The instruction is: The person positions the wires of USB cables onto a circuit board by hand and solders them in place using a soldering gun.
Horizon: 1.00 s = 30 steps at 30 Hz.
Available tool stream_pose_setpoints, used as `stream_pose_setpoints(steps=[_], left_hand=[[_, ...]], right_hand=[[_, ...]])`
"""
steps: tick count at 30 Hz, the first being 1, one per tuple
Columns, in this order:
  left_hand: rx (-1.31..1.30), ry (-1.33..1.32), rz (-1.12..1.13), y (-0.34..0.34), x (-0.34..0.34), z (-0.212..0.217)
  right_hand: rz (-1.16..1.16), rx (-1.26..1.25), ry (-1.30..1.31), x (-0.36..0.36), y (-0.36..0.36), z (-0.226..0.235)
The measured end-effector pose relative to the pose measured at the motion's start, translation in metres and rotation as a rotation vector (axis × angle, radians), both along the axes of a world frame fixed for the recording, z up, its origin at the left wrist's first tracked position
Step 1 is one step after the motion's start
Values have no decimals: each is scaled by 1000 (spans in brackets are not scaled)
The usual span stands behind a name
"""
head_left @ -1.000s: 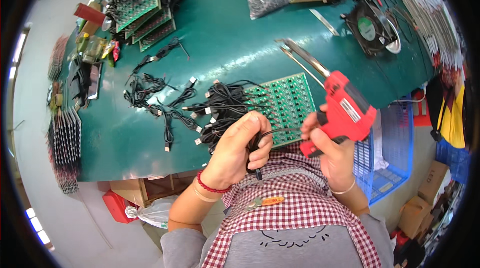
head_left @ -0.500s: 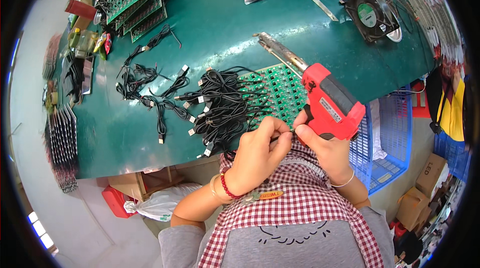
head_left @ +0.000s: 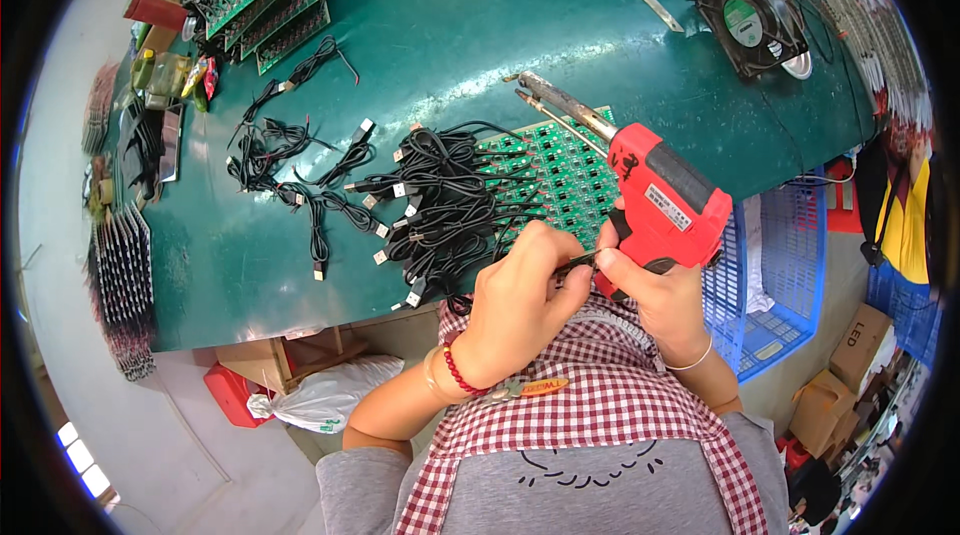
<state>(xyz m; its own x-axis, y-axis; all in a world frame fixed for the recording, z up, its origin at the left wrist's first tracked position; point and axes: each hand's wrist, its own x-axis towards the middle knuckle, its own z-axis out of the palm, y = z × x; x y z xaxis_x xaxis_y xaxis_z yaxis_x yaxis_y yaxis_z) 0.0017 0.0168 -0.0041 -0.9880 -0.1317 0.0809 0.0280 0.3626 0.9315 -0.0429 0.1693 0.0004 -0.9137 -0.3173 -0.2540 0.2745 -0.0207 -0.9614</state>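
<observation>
My left hand (head_left: 520, 297) is pinching a thin black cable (head_left: 582, 259) between thumb and fingers, just in front of my checked apron (head_left: 590, 415). My right hand (head_left: 665, 310) is curled round the handle of a red soldering gun (head_left: 668, 197), its thumb and forefinger up against the cable's end; whether they grip that end too, I cannot tell. The gun's long metal tip points up and to the left, above a green circuit board (head_left: 565, 170) at the near edge of the green bench (head_left: 420, 45). Black cables with USB plugs (head_left: 440, 200) lie bunched along the board's left side, and more loose cables (head_left: 290, 150) are scattered farther left. A black fan (head_left: 748, 23) sits toward the bench's far right.
</observation>
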Motion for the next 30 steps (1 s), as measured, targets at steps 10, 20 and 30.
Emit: stream_pose_setpoints(steps=[10,20,30], left_hand=[[137,-22,99,2,1,-6],[-425,36,-74,-18,-14,-2],[-716,-44,-56,-22,-26,-19]], right_hand=[[-6,-90,-52,2,-7,-1],[96,175,85,5,3,-9],[-64,171,51,54,95,-39]])
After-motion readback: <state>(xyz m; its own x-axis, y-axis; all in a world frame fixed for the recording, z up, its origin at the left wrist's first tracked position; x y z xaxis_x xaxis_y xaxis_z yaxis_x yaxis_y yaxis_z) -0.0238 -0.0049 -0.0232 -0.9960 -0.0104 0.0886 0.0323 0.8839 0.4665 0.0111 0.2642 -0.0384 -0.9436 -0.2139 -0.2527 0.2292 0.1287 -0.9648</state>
